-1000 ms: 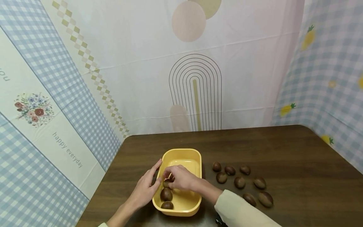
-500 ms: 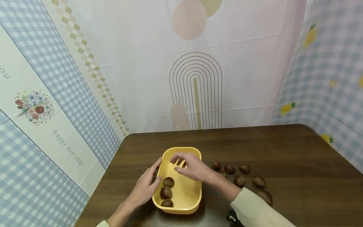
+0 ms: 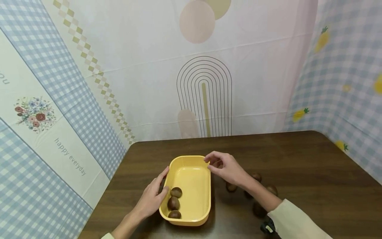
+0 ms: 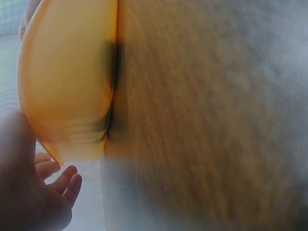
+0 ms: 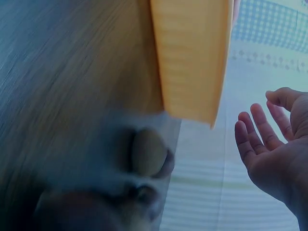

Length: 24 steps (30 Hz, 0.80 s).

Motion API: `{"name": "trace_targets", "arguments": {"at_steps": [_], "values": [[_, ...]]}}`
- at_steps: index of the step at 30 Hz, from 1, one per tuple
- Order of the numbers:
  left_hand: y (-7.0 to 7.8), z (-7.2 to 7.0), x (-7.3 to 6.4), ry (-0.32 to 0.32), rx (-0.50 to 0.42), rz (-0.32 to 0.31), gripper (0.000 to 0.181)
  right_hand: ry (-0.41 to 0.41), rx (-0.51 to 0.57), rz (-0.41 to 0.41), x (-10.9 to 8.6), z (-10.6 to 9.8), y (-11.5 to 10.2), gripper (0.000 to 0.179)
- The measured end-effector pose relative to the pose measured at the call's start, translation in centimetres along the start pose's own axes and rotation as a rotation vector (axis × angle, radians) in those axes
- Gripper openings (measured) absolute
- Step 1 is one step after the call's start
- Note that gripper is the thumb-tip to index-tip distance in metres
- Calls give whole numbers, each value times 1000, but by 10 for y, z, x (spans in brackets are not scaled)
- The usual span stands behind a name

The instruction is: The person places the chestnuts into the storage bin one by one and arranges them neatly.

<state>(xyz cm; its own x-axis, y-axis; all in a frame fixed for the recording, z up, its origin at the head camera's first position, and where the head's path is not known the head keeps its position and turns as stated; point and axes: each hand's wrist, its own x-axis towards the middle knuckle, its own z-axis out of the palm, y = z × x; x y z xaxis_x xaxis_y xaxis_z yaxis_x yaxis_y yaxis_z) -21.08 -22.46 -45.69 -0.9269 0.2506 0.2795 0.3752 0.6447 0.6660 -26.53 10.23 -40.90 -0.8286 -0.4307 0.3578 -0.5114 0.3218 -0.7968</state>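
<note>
Chestnuts (image 3: 173, 203), glossy, brown and rounded, lie in two groups at a dark brown wood-grain table (image 3: 149, 156), inside a tub and beside it. That deep yellow rectangular tub with rounded corners (image 3: 194, 196), probably plastic, has its long axis running away from the person. The left hand (image 3: 152, 196) rests against its left wall, fingers spaced along the outside near the rim. The right hand (image 3: 225, 167) hangs at the right rim, fingers loosely bent and parted from the thumb, holding nothing. Three chestnuts sit inside, lined up along the left wall. Loose chestnuts (image 3: 231, 187) lie right of the tub, partly hidden by the right forearm (image 3: 261, 192): from the right fingertips, rightward and closer to the person. The right hand is clearly nearer them; their own long axes cannot be told.
</note>
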Motion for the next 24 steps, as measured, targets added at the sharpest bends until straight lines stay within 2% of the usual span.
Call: {"name": "trace_targets", "arguments": {"at_steps": [5,9,14,24], "values": [[-1,0,1,0,0,-2,68,54,-58,47,-7,-15,18,20],[-1,1,0,0,4,-1,67,64,-96,107,-12,-24,35,20],[-1,2,1,1,1,-3,67,15,-117,162,-17,-29,51,22],[-1,2,2,0,6,-12,68,-46,-164,181,-22,-29,62,27]]}}
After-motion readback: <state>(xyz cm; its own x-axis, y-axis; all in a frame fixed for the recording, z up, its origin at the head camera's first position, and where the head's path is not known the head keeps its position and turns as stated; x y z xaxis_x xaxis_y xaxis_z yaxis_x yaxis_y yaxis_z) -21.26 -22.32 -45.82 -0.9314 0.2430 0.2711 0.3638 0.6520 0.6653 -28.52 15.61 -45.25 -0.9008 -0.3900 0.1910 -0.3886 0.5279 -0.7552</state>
